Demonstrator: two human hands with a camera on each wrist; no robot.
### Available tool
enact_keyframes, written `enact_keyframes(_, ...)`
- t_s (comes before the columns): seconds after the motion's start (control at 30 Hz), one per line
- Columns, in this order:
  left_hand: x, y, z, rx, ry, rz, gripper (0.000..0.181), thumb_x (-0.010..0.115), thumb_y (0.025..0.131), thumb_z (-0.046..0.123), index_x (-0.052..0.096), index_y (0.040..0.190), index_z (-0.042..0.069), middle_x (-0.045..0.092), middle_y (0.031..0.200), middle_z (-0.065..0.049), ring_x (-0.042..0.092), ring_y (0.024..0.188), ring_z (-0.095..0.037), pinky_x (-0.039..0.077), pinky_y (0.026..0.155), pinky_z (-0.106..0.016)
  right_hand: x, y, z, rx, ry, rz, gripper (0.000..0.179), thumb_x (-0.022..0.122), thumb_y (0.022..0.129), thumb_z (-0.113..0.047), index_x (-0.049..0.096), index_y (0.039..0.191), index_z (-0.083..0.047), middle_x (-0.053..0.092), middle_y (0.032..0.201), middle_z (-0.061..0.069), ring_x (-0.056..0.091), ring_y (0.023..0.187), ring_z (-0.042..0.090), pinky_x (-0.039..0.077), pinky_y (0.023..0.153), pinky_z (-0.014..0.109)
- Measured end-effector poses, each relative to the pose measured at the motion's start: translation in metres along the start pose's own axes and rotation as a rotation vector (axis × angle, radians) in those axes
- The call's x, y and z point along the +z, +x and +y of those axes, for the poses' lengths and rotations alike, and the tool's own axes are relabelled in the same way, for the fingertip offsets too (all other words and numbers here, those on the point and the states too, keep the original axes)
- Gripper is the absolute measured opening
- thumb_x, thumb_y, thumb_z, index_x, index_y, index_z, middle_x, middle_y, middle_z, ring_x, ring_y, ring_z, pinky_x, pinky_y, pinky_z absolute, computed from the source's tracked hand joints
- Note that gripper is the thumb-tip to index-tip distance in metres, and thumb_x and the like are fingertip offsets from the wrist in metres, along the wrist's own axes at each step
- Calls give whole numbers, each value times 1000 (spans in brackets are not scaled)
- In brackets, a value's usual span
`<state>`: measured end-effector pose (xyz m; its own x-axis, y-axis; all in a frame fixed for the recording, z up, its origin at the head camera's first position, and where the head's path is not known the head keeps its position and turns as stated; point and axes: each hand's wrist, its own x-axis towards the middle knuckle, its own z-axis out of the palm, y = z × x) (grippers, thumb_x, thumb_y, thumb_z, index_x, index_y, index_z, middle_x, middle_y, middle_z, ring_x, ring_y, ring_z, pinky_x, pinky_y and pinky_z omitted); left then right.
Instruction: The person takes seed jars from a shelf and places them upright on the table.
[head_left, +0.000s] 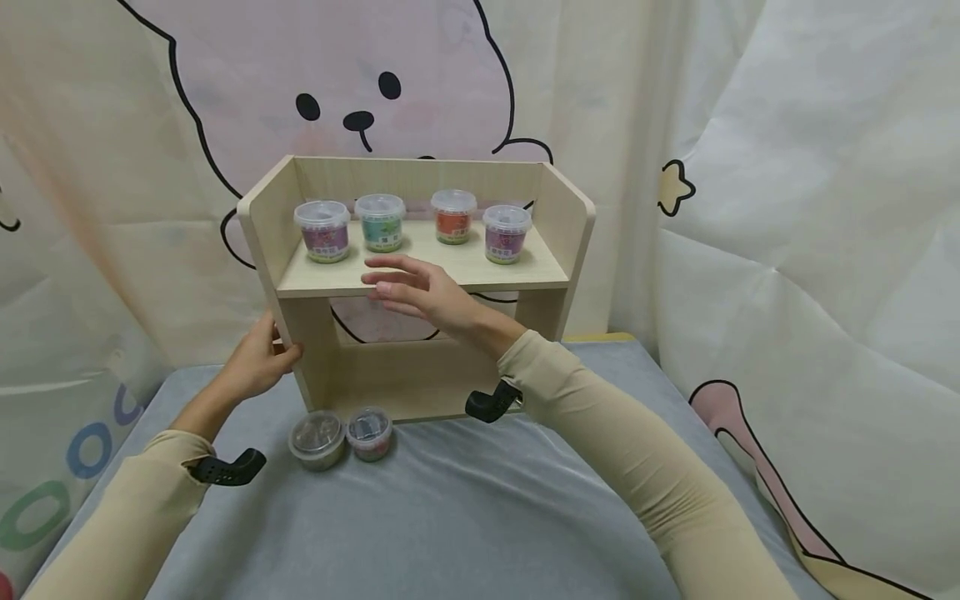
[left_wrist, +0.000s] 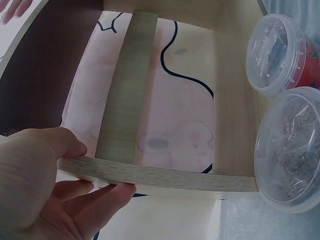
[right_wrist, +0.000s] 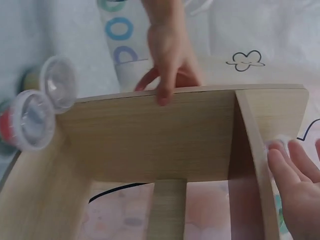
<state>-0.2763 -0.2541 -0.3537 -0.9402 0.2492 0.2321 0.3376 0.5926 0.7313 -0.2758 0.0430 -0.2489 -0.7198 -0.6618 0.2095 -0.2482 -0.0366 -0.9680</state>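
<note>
My left hand (head_left: 258, 358) grips the left side panel of a light wooden two-tier shelf (head_left: 420, 379); in the left wrist view the thumb lies inside the panel and the fingers outside. In front of the upper board, my right hand (head_left: 420, 292) hovers with its fingers extended and nothing in them. Along that board stand lidded plastic tubs: a purple-labelled tub (head_left: 326, 237), a green one (head_left: 382, 229), an orange one (head_left: 453, 225) and another purple one (head_left: 505, 242).
By the shelf's lower front left corner, a wider clear-lidded tub (head_left: 317, 442) and a smaller tub (head_left: 369, 435) sit side by side on the grey-blue tablecloth (head_left: 420, 525). A cloth backdrop (head_left: 600, 75) with cartoon drawings hangs behind the shelf.
</note>
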Motion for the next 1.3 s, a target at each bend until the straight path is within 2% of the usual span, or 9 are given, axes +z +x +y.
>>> enact_keyframes(0.1,0,0,-1,9,-5,5,73,51,99,-1,11,159,5,35,147,-42,55,118,-65,62,79,-56,1,12,-6,-8,41,50,49,47,105,-9,38,153,-4,44,156,22,45,144,38,40,120,40)
enact_keyframes(0.23,0,0,0,16,-14,10,72,51,98,-2,12,158,4,36,146,-42,55,117,-65,62,78,-55,1,27,-10,-10,29,75,51,47,106,-9,36,155,-6,39,159,22,42,147,36,36,122,42)
enact_keyframes(0.43,-1,3,1,20,-7,12,72,51,99,0,12,159,6,37,146,-41,57,116,-64,62,77,-54,-2,44,-15,32,9,89,53,49,106,-16,35,158,-13,38,162,16,41,149,27,37,122,37)
enact_keyframes(0.67,-2,6,2,30,-11,10,72,51,98,-1,12,158,5,36,147,-41,57,116,-64,62,76,-53,-6,64,-17,77,-4,115,60,52,105,-20,29,160,-17,31,165,14,35,152,26,31,125,41)
enact_keyframes(0.93,-3,6,1,31,-8,-2,72,50,98,-1,11,157,4,38,145,-43,58,114,-64,62,72,-48,-2,86,-15,157,-50,144,72,61,101,-26,23,162,-27,24,168,11,27,156,23,30,126,38)
enact_keyframes(1.1,-1,6,0,38,-7,-5,70,50,98,-1,12,156,3,39,143,-43,59,113,-63,62,71,-45,2,96,-14,166,-124,189,77,64,99,-31,21,162,-30,29,167,10,31,154,21,33,124,38)
enact_keyframes(1.3,-3,0,-3,35,-24,-19,70,51,98,-1,12,156,2,36,145,-43,57,115,-65,63,71,-48,15,102,-8,149,-276,209,76,59,102,-31,15,164,-25,28,168,5,36,152,20,37,122,38)
